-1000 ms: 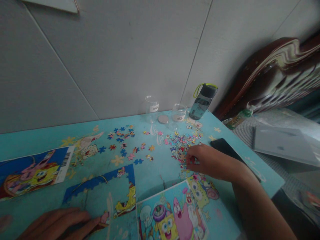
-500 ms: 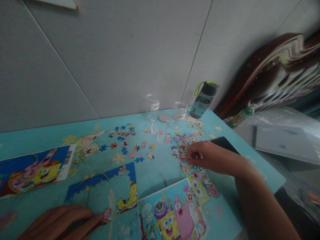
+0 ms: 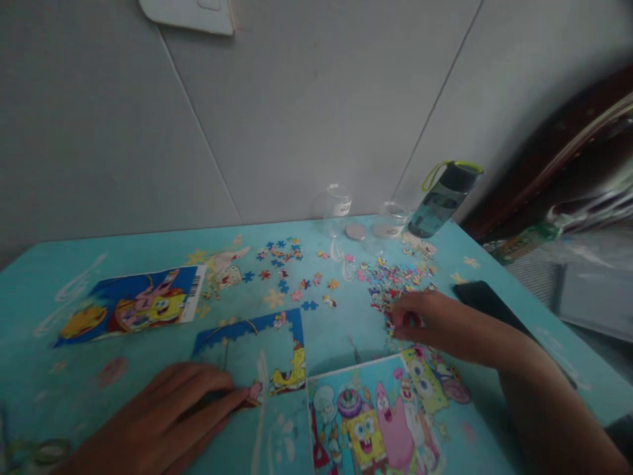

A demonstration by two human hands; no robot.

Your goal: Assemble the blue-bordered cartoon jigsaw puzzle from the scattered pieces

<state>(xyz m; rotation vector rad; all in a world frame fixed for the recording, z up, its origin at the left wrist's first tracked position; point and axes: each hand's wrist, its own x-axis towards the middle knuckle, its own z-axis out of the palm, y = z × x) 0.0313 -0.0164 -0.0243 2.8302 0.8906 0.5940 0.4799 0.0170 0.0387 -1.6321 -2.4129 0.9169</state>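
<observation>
Joined at lower centre only as a gapped puzzle border [image 3: 296, 324], bare inside, touched by near-together fingers of the left hand [image 3: 171, 410]; unjoined right of centre in loose pieces [image 3: 395, 277] beside curled fingers of the right hand [image 3: 426, 318], unclear in both whether pinching.

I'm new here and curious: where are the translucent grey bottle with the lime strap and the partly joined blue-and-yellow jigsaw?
Translucent grey bottle with lime strap [image 3: 437, 207], head view: middle of its body.
Partly joined blue-and-yellow jigsaw [image 3: 295, 324], head view: blue upper right corner.
</observation>
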